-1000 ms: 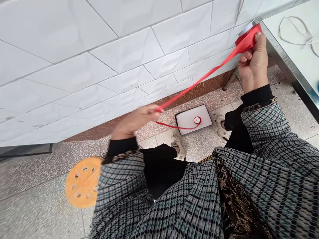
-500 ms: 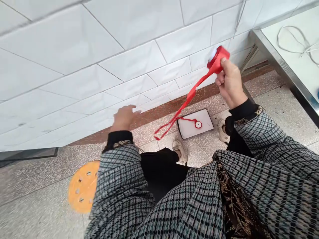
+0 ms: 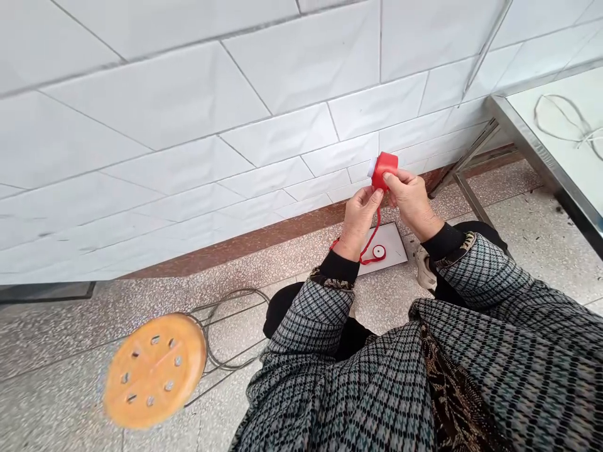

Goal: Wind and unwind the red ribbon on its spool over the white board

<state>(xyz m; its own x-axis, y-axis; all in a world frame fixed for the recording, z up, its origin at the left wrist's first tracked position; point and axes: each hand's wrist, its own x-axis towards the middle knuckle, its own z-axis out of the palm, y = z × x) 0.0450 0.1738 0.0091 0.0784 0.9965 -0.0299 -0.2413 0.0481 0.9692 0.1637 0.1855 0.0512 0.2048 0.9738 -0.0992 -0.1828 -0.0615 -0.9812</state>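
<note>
"One red ribbon roll (image 3: 387, 166): where was it?"
"Far side, right of centre; the right hand (image 3: 412, 198) pinched its side, the left hand (image 3: 358, 220) its lower edge."
"And handling?"
"Probably light, slippery; its white core (image 3: 371, 167) looked firmest."

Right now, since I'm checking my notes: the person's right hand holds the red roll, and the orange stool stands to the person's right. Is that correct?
Not quite: the orange stool stands to the person's left, as the head view shows. The right hand does hold the red roll.
</note>
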